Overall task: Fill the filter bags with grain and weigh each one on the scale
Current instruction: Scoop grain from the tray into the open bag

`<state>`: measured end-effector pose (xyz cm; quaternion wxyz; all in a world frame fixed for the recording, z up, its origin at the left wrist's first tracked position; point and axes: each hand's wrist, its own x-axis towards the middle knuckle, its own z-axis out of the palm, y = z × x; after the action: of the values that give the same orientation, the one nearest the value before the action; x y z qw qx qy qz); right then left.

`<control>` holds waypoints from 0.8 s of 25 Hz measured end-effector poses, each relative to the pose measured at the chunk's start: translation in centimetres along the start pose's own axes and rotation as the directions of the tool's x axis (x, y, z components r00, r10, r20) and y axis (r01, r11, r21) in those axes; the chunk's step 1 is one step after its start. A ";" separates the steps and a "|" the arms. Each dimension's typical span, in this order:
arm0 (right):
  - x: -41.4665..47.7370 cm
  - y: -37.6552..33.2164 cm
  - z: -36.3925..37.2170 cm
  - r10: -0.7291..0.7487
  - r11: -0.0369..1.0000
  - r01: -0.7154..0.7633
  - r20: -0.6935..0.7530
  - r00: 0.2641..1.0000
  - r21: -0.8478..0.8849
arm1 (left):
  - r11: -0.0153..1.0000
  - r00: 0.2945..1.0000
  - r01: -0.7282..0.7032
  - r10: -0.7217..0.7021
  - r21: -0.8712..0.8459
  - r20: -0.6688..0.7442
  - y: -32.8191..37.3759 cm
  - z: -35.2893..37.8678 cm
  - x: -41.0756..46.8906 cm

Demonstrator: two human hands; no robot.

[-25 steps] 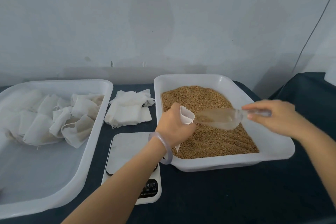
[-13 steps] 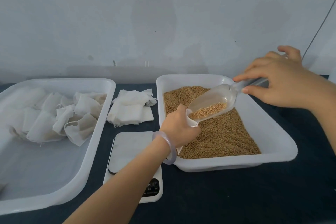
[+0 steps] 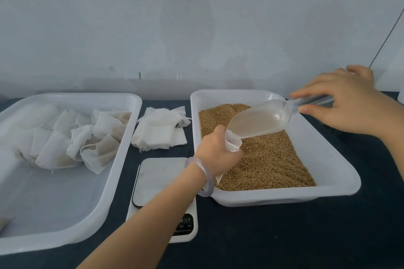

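Grey-white plaster wall (image 3: 196, 17) fills the upper half of the view, with a thin dark cable (image 3: 387, 35) slanting down its right edge. Below it runs a table covered in dark blue cloth (image 3: 284, 236).

On the left sits a large white plastic tray (image 3: 65, 203), and a heap of filled filter bags (image 3: 76, 137) lies in its far half. To the right is a second white tray (image 3: 328, 159) holding a bed of golden-brown grain (image 3: 262, 159). Between the two trays, towards the near edge, stands a white digital scale (image 3: 157, 177), its platform bare and its front partly hidden by the left forearm. Just behind the scale, a stack of flat, unfilled filter bags (image 3: 157, 133) rests on the cloth.

The hands are apart, both over the grain tray. The right hand (image 3: 345, 102) pinches the handle of a clear plastic scoop (image 3: 258, 120), which tilts down to the left. Its tip meets the open mouth of a white filter bag (image 3: 232, 142), held upright above the grain at the tray's left side. The left hand (image 3: 216, 150) has its fingers curled round that bag. A pale translucent bangle (image 3: 202, 177) circles the left wrist.
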<state>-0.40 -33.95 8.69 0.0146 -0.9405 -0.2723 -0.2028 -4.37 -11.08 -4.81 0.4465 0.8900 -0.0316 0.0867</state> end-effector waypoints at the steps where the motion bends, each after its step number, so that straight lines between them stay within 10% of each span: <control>1: -0.2 0.8 0.4 0.055 0.995 -0.057 0.021 0.998 0.086 | 1.000 1.000 0.004 -0.004 -0.027 -0.010 0.0 -0.1 -0.1; 5: -1.8 3.1 4.2 0.305 0.940 -0.326 0.175 0.936 0.104 | 0.975 1.000 -0.002 0.005 -0.223 0.012 0.3 -0.8 -0.4; 15: -3.9 -0.4 13.1 0.206 0.944 -0.301 0.468 0.859 0.135 | 0.811 0.998 0.028 0.012 -0.584 0.065 0.4 -1.9 -0.7; 20: -2.9 -3.6 11.4 0.139 0.847 -0.263 0.284 0.949 0.463 | 0.755 0.975 -0.015 0.155 -0.656 0.157 -0.1 -2.9 -0.5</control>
<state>-0.26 -30.85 -3.18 0.2432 -0.9460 -0.2142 -0.0088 -5.19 -8.73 -3.32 0.7175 0.6812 -0.1454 0.0001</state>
